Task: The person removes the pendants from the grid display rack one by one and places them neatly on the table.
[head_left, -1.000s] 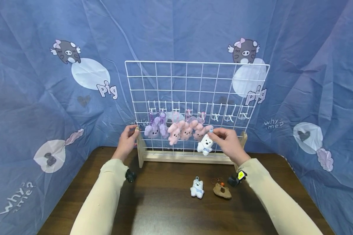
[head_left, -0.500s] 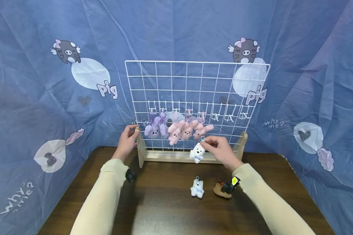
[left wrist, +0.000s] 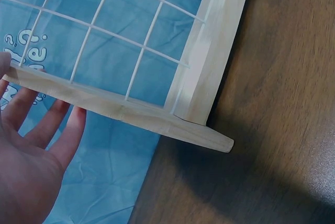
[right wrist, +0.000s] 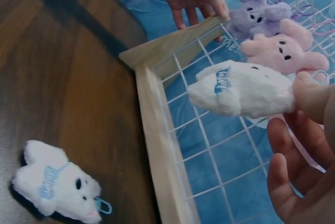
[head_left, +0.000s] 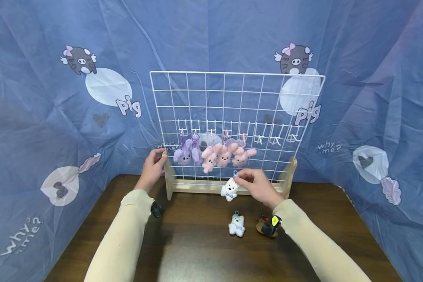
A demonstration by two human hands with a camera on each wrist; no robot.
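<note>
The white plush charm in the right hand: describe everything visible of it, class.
The white plush charm looks fluffy, with dark eyes, a blue band across its front and a light-blue loop on top. The right hand pinches it near that loop, holding it tilted above the table, in front of the wooden base bar. No other contact is visible.

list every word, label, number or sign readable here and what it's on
"pig", twice on the blue backdrop
"why me?", on the backdrop at left, at right, and partly hidden behind the rack
Blue chest marks on the held white plush and the lying white plush: too blurred to read
Yellow wrist square: too small to read
</note>
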